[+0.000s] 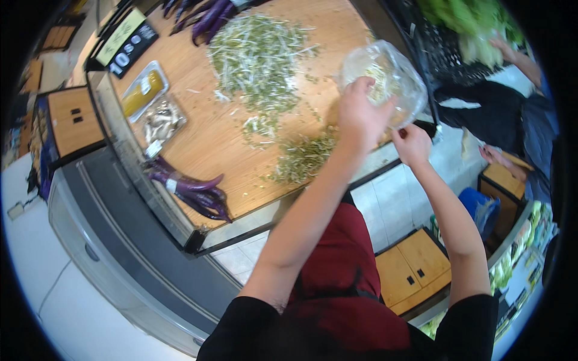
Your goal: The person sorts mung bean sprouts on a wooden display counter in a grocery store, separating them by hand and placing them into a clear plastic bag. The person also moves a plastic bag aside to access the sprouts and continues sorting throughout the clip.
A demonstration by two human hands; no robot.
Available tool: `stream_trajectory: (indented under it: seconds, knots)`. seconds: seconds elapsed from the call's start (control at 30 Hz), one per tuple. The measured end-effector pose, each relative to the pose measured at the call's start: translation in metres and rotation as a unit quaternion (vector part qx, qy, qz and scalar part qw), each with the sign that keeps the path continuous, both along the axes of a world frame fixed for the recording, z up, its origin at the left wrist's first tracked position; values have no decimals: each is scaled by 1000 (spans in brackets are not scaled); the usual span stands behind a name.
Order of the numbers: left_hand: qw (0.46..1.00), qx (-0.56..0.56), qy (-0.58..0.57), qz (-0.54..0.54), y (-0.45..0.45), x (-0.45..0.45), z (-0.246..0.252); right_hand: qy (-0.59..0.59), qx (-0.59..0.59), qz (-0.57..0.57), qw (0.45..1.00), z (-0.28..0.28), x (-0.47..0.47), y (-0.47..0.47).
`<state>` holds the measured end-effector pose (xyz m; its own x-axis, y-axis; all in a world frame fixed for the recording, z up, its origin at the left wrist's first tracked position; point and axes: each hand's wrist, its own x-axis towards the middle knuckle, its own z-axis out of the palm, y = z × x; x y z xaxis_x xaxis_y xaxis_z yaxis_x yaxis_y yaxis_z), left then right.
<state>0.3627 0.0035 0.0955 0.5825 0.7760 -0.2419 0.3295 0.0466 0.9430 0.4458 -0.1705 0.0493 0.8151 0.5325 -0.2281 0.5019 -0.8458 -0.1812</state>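
Note:
A clear plastic bag [408, 85] is at the right side of the wooden display table [212, 149]. My left hand [363, 115] is at the bag, with a bunch of pale bean sprouts [378, 83] between its thumb and fingers. Whether the fingertips are inside the bag is hard to make out. Pinched in my right hand [413, 142] is the lower edge of the bag. A large heap of green-and-white sprouts [259, 58] lies on the table beyond my left arm. A smaller, greener pile [305, 155] sits by the near edge, partly hidden by that arm.
Purple eggplants [192, 189] lie at the near left, and more eggplants [212, 20] at the far edge. A yellow wrapped pack [144, 90], packed mushrooms [162, 119] and a price sign [124, 43] line the left. On the right, another person's hand [505, 49] holds leafy greens [474, 22].

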Motion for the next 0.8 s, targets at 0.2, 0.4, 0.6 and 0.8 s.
stream_trajectory:
  seconds: [0.2, 0.4, 0.6, 0.8]
  knots:
    - [977, 43, 90, 191, 28, -100, -71, -3, 40, -5, 999, -1, 2, -3]
    - [928, 234, 252, 145, 75, -165, -135, 4, 55, -4, 998, -6, 4, -7]
    - [967, 43, 159, 192, 85, -182, -150, 0, 32, -13, 999, -2, 2, -4]
    - [966, -138, -8, 219, 86, -210, -136, -2, 37, -8, 999, -1, 1, -4]
